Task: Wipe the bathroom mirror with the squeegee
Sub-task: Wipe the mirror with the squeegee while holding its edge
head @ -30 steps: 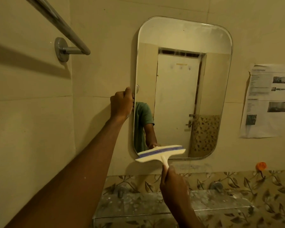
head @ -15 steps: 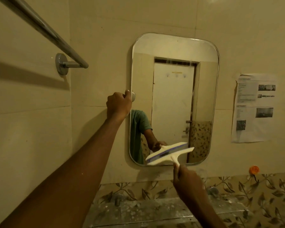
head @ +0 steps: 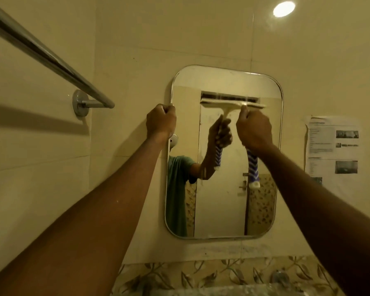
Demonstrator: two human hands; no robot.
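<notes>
A rounded rectangular mirror [head: 222, 206] hangs on the beige tiled wall. My right hand [head: 254, 130] is shut on the squeegee [head: 252, 165], whose blue-and-white handle hangs below my fist. Its cream blade lies level against the glass near the mirror's top. My left hand [head: 161, 122] is a closed fist gripping the mirror's upper left edge. The glass reflects my arm, the squeegee and a green sleeve.
A chrome towel rail [head: 51, 60] runs along the left wall above my left arm. Printed paper sheets [head: 333, 146] are stuck to the wall right of the mirror. A leaf-patterned tile band [head: 212, 272] and a tap [head: 279, 277] sit below. A ceiling light [head: 284, 9] glows at upper right.
My right hand has lifted the squeegee from the mirror's bottom edge to near its top. My left hand slid up the mirror's left edge. The view tilted upward.
</notes>
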